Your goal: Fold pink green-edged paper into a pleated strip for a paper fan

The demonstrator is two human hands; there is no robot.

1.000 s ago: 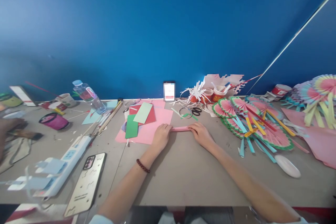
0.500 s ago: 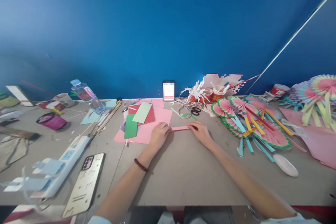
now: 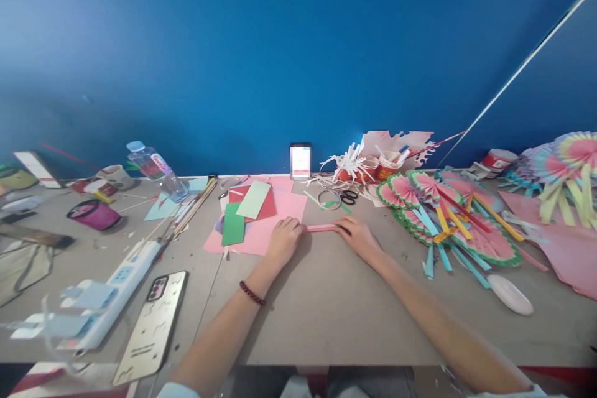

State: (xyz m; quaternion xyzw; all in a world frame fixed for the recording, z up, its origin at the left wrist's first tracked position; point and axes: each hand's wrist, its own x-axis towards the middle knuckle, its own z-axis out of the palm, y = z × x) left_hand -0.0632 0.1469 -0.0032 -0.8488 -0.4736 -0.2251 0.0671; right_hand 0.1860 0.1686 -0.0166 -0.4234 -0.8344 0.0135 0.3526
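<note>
A narrow folded strip of pink paper (image 3: 321,228) stretches between my two hands, just above or on the grey tabletop. My left hand (image 3: 285,239) pinches its left end, the fingers closed. At the other end, the fingers of my right hand (image 3: 357,235) are closed on the strip too. Beside my left hand lies a large pink sheet (image 3: 293,204). On it rest a red card (image 3: 267,208), a dark green card (image 3: 233,224) and a pale green card (image 3: 253,199). Black-handled scissors (image 3: 349,197) lie beyond my right hand.
Folded paper fans (image 3: 489,239) with ribbons spread over the right side, near a white oval object (image 3: 510,294). At left are a phone (image 3: 152,326), a power strip (image 3: 119,286) and a water bottle (image 3: 158,171). A small lit screen (image 3: 300,163) leans against the blue wall.
Both hands stay on the pink strip in nearly the same place. The whole view has shifted very slightly; nothing has been taken up or let go.
</note>
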